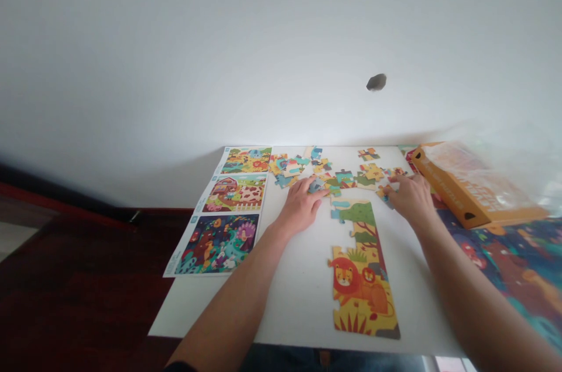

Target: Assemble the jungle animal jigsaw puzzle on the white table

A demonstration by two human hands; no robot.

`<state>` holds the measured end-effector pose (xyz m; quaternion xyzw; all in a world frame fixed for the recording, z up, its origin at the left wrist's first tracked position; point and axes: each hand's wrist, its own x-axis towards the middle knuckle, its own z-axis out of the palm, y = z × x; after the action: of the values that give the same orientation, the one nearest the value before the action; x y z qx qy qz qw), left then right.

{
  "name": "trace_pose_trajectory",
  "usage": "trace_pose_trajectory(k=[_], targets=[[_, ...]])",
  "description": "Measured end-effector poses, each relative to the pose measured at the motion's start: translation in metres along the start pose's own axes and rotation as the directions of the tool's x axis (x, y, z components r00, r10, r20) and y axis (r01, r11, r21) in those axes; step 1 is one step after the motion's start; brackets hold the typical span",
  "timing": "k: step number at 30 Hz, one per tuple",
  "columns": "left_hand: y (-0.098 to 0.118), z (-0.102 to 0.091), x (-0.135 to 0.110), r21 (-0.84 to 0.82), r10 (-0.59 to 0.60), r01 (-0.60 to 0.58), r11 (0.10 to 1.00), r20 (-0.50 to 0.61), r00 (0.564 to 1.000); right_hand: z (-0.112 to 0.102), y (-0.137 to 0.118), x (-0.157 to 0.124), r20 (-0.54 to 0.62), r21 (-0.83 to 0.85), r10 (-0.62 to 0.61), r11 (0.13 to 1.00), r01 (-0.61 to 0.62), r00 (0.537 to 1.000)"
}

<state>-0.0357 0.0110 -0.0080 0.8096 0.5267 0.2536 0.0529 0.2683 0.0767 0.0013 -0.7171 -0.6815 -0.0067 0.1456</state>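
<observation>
A partly joined jigsaw puzzle [364,278] with lions, grass and a tree lies on the white table in front of me. Beyond it, my left hand [302,203] rests on the tabletop with its fingers apart, beside loose puzzle pieces [345,179]. A bluish piece [315,186] shows at its fingertips; whether they press on it is unclear. On the right, the fingers of my right hand [410,195] close on a small puzzle piece [385,194], partly hidden by them, low over the table.
A sheet with three printed pictures [232,193] lies along the table's left side. To the right stands an orange box [456,193] with clear plastic wrap [474,164] on it, beside a dark, colourful animal picture [504,267]. A white wall [263,68] rises behind the table.
</observation>
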Motion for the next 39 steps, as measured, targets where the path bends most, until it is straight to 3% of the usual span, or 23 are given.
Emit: trace_pose_trajectory(k=[6,11,15,19,23,35,39], targets=[[0.000,0.000,0.000,-0.015,-0.002,0.002,1.000,-0.012,1.000,0.000,-0.018,-0.001,-0.030,0.094,-0.197,0.975,0.199,0.980],[0.001,0.000,0.000,-0.002,-0.003,0.003,1.000,-0.021,1.000,0.001,-0.025,-0.003,0.047,0.024,-0.134,0.991,0.133,0.990],[0.002,-0.001,0.000,-0.008,-0.007,0.007,1.000,-0.032,0.999,0.001,-0.021,-0.002,0.009,0.056,-0.111,0.992,0.111,0.994],[0.001,0.000,0.000,-0.012,-0.019,0.018,1.000,-0.049,0.999,0.003,-0.021,-0.001,-0.085,0.082,-0.170,0.981,0.176,0.982],[0.000,0.001,0.000,-0.013,-0.032,0.031,0.999,-0.053,0.998,0.006,-0.025,-0.003,-0.079,0.102,-0.215,0.970,0.222,0.974],[0.002,0.000,0.000,-0.011,-0.034,0.034,0.999,-0.067,0.997,-0.002,-0.031,-0.008,-0.003,0.031,-0.049,0.998,0.049,0.999],[0.001,0.001,0.001,-0.025,-0.041,0.039,0.999,-0.083,0.996,0.002,-0.032,-0.008,-0.081,0.087,-0.175,0.979,0.182,0.981]])
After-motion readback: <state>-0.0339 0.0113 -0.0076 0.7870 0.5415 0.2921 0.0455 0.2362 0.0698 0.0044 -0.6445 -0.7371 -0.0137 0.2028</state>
